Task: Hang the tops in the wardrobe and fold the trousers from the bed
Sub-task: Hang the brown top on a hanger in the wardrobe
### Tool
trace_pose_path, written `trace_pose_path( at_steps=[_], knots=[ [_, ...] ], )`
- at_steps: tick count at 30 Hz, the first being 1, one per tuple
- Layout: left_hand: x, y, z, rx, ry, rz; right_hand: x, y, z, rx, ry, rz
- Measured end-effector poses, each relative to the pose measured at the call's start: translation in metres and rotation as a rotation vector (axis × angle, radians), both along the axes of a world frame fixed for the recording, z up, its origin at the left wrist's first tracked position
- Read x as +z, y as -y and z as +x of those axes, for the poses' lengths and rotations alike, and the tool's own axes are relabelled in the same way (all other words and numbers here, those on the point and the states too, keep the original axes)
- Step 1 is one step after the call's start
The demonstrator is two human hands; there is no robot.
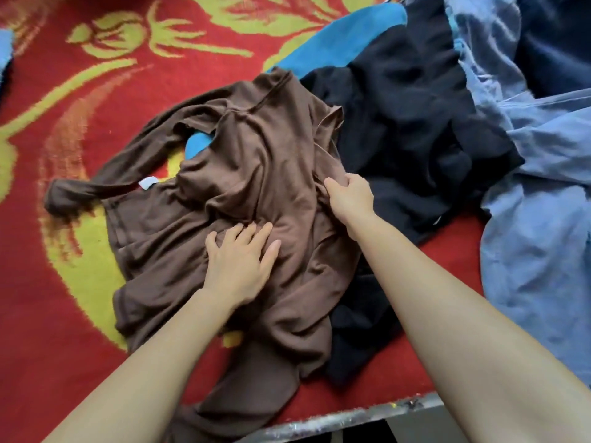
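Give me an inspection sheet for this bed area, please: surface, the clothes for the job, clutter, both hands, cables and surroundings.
Surface: red blanket with yellow-green floral pattern, covering the bed.
Job's things: crumpled brown long-sleeved top, white label showing; black fabric garment to its right, type unclear; light blue cloth garment at far right; teal fabric garment partly under the brown and black ones.
Clutter: nothing seen.
Grips: left hand lies flat on the brown top, fingers spread; right hand pinches a fold of it.
Cables: nothing seen.
Surroundings: scuffed metal bed edge at the near side.
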State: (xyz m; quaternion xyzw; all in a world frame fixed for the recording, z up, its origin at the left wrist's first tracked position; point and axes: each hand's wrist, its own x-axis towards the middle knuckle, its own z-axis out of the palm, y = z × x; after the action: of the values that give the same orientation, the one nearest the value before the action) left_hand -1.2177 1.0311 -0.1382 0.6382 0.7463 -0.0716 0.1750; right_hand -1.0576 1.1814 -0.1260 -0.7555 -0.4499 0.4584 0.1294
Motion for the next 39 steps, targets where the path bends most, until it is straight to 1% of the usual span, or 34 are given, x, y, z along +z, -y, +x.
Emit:
trace_pose_path(
  at_steps=[3,5,7,8,9,11,13,15,16,17,19,21,22,25,28,30,34,37,39],
  knots=[
    [0.013,-0.024,-0.010,-0.011,-0.056,0.087,0.002,0.028,0.024,-0.027,0.035,0.155],
    [0.022,-0.056,-0.014,0.013,-0.092,0.232,0.001,0.050,0.044,-0.032,0.087,0.241],
    [0.031,-0.094,-0.008,0.001,-0.060,0.418,-0.003,0.072,0.062,0.002,0.127,0.308],
    [0.036,-0.115,0.001,-0.043,-0.019,0.473,-0.007,0.082,0.069,0.022,0.141,0.335],
    [0.041,-0.136,0.012,-0.118,0.029,0.482,-0.010,0.092,0.075,0.045,0.149,0.363],
    [0.045,-0.171,0.041,-0.310,0.071,0.387,-0.015,0.108,0.086,0.109,0.156,0.390],
    [0.040,-0.190,0.069,-0.442,0.083,0.187,-0.019,0.120,0.094,0.192,0.171,0.400],
    [0.023,-0.184,0.085,-0.469,0.066,-0.033,-0.021,0.128,0.100,0.243,0.177,0.404],
    [0.012,-0.173,0.087,-0.452,0.047,-0.103,-0.020,0.131,0.102,0.249,0.172,0.400],
    [0.001,-0.156,0.086,-0.430,0.029,-0.117,-0.020,0.134,0.105,0.246,0.165,0.389],
    [-0.019,-0.118,0.079,-0.367,0.062,0.013,-0.019,0.139,0.111,0.247,0.157,0.348],
    [-0.028,-0.084,0.071,-0.273,0.188,0.153,-0.017,0.144,0.117,0.258,0.153,0.302],
    [-0.029,-0.071,0.067,-0.229,0.255,0.188,-0.016,0.146,0.119,0.260,0.149,0.284],
    [-0.020,-0.052,0.062,-0.147,0.395,0.188,-0.007,0.146,0.126,0.247,0.109,0.206],
    [0.010,-0.044,0.060,0.040,0.590,0.178,0.012,0.140,0.131,0.157,0.003,0.037],
    [0.044,-0.041,0.056,0.155,0.645,0.189,0.039,0.131,0.132,0.108,-0.021,-0.003],
    [0.130,-0.034,0.040,0.240,0.722,0.309,0.124,0.098,0.125,0.125,-0.023,0.084],
    [0.216,-0.026,0.023,0.286,0.804,0.427,0.207,0.071,0.108,0.162,-0.083,0.182],
    [0.264,-0.023,0.010,0.325,0.824,0.506,0.259,0.060,0.093,0.214,-0.126,0.235]
  ],
)
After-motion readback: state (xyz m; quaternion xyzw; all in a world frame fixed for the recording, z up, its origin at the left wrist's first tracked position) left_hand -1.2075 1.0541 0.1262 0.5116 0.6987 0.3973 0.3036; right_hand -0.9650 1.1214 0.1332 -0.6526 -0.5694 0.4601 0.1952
